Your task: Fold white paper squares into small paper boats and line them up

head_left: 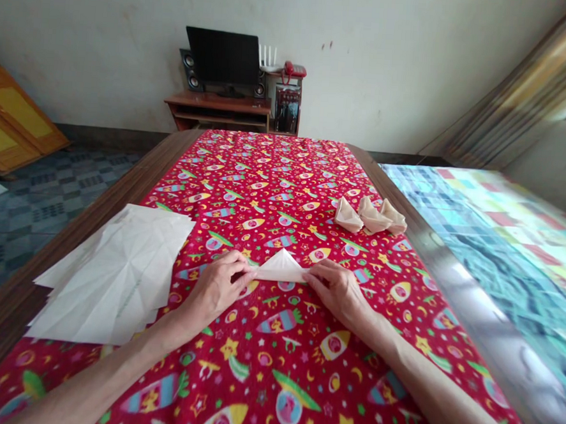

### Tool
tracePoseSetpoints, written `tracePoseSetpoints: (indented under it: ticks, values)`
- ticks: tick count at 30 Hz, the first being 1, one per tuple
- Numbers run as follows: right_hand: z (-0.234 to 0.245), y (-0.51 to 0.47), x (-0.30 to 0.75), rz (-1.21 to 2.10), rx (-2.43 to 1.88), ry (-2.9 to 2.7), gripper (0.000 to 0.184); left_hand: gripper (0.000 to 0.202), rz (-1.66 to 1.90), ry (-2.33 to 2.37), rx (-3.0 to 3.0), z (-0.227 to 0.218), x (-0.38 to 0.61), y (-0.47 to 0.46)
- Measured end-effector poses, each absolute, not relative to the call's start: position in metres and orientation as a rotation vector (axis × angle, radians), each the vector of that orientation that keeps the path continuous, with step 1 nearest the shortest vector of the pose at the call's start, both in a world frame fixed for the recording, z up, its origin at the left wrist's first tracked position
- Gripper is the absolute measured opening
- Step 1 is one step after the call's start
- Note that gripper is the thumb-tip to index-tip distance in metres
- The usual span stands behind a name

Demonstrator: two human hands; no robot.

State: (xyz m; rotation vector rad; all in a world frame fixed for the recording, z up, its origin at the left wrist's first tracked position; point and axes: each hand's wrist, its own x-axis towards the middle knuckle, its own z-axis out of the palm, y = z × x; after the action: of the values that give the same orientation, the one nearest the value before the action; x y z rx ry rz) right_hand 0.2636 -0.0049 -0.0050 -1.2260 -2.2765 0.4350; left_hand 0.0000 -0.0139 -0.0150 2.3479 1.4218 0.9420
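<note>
A small white sheet of folded paper, triangular with its point facing away from me, lies low over the red patterned cloth. Its left corner is pinched by my left hand, thumb against fingers. My right hand pinches the opposite corner in the same way. To the left rests a stack of creased white paper sheets, partly fanned out. Beyond my right hand stand three folded paper pieces in a row, cream in colour and boat-like in shape.
The red cloth covers most of a brown wooden table. A bed with a patterned cover stands along the right. At the far wall, a monitor and red telephone sit on a desk. A yellow cabinet is at left.
</note>
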Motion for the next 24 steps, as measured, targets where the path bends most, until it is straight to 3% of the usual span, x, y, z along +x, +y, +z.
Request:
tracePoseSetpoints:
  ticks: [6, 12, 15, 19, 24]
  values:
    - [-0.001, -0.002, 0.255, 0.233, -1.452, -2.335, 0.028, 0.02, 0.8, 1.576, 2.379, -0.008, 0.004, -0.012]
    - [0.001, 0.005, 0.254, 0.273, -1.467, -2.385, 0.023, 0.019, 0.61, 1.655, 2.411, -0.004, 0.006, -0.008]
    - [0.001, 0.006, 0.255, 0.286, -1.456, -2.391, 0.023, 0.006, 0.646, 1.669, 2.438, -0.004, 0.007, -0.008]
    - [0.001, 0.005, 0.255, 0.269, -1.457, -2.39, 0.023, 0.032, 0.693, 1.493, 2.699, -0.003, 0.017, -0.013]
    - [0.004, 0.003, 0.253, 0.288, -1.477, -2.362, 0.022, 0.044, 0.512, 1.075, 2.871, -0.006, 0.042, -0.029]
